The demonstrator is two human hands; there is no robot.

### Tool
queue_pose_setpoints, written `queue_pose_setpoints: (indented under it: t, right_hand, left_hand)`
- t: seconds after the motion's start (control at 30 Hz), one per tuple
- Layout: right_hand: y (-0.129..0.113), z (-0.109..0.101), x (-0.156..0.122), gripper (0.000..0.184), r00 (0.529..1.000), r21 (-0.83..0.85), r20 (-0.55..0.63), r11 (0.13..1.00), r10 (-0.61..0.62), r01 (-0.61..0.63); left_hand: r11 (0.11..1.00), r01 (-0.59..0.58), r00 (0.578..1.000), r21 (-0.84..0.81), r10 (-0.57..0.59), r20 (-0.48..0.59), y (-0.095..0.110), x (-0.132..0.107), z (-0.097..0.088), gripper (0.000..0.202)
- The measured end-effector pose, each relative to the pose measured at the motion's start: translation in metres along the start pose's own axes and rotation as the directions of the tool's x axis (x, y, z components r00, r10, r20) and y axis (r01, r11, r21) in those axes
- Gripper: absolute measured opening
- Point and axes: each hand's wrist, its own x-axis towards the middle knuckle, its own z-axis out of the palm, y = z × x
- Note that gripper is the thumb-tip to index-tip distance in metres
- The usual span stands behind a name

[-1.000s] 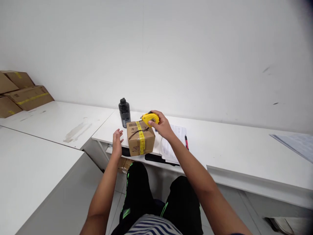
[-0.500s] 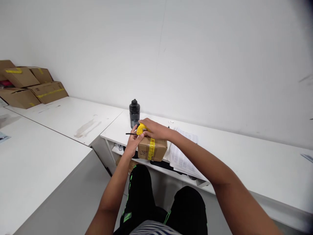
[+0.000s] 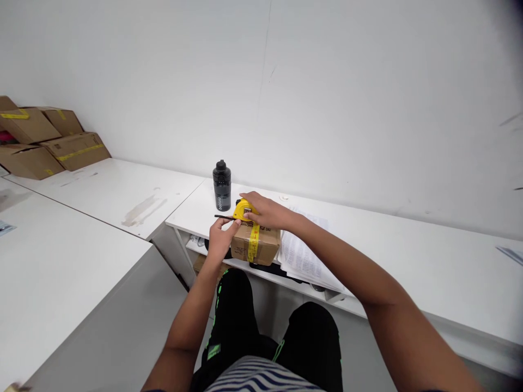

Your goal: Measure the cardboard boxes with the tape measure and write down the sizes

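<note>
A yellow tape measure is held just above the far left part of a small cardboard box wrapped with yellow tape. My right hand closes around the tape measure's case from the right, thumb along its near side. Against the lower left of the case, my left hand is closed in a pinch, its thumb tip at the tape measure. A thin black strip sticks out leftward over the left fingers; whether it is a strap or the blade cannot be made out. The box rests at the white desk's front edge.
Behind the hands stands a dark water bottle. Printed sheets lie right of the box. Below the white desktop is an open shelf with things in it. Several cardboard boxes are stacked at far left.
The tape measure and my right hand have shifted slightly right, away from the bottle. My left fingers have come down from behind the case to its lower left. The view has shifted slightly.
</note>
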Motion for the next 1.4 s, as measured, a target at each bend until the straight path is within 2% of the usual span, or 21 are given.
queue_pose_setpoints:
  t: [0.13, 0.3, 0.37, 0.43, 0.53, 0.63, 0.7, 0.87, 1.03, 1.2, 1.3, 1.4]
  right_hand:
    - [0.002, -0.007, -0.014, 0.06, 0.996, 0.009, -0.067, 0.998, 0.064, -0.064]
    - [0.011, -0.01, -0.026, 0.058, 0.968, 0.097, -0.217, 0.989, 0.129, -0.111]
    - [0.016, -0.007, -0.027, 0.056, 0.972, 0.089, -0.227, 0.995, 0.067, -0.047]
    - [0.019, -0.004, -0.027, 0.054, 0.979, 0.047, -0.2, 0.998, -0.04, 0.051]
    - [0.023, -0.001, -0.026, 0.052, 0.977, -0.014, -0.174, 0.992, -0.126, 0.125]
    - [0.028, 0.0, -0.023, 0.051, 0.976, -0.033, -0.154, 0.988, -0.156, 0.153]
    - [0.031, 0.0, -0.02, 0.051, 0.971, -0.028, -0.144, 0.981, -0.193, 0.191]
    - [0.029, 0.0, -0.016, 0.051, 0.968, -0.023, -0.119, 0.975, -0.221, 0.22]
    - [0.022, -0.004, -0.018, 0.05, 0.981, -0.071, -0.047, 0.981, -0.186, 0.183]
    - [0.022, -0.014, -0.021, 0.05, 0.996, -0.098, 0.02, 0.991, -0.09, 0.091]
    - [0.025, -0.023, -0.031, 0.049, 0.996, -0.079, 0.035, 0.994, -0.077, 0.079]
    - [0.036, -0.035, -0.056, 0.048, 0.999, -0.033, 0.029, 0.998, -0.044, 0.045]
  left_hand:
    - [0.985, -0.169, 0.985, -0.029, 0.17, 0.025, 0.002, 0.002, 0.005, 0.029]
    - [0.938, -0.311, 0.924, -0.152, 0.336, 0.181, -0.008, 0.006, 0.003, 0.028]
    - [0.923, -0.361, 0.897, -0.134, 0.383, 0.222, -0.014, 0.005, 0.005, 0.032]
    - [0.913, -0.401, 0.89, -0.079, 0.408, 0.205, -0.02, 0.001, 0.011, 0.04]
    - [0.915, -0.402, 0.91, 0.0, 0.4, 0.106, -0.027, -0.009, 0.027, 0.064]
    - [0.915, -0.403, 0.915, -0.026, 0.404, 0.009, -0.032, -0.016, 0.042, 0.079]
    - [0.92, -0.389, 0.921, -0.052, 0.39, 0.0, -0.035, -0.017, 0.049, 0.084]
    - [0.961, -0.263, 0.962, -0.078, 0.268, 0.057, -0.045, -0.015, 0.057, 0.083]
    - [0.962, -0.272, 0.962, 0.011, 0.272, -0.034, -0.047, -0.021, 0.061, 0.074]
    - [0.963, -0.267, 0.962, 0.042, 0.269, -0.054, -0.034, -0.027, 0.062, 0.066]
    - [0.972, -0.235, 0.971, 0.01, 0.236, -0.043, -0.026, -0.03, 0.061, 0.067]
    - [0.979, -0.203, 0.979, -0.025, 0.202, -0.035, -0.023, -0.032, 0.061, 0.072]
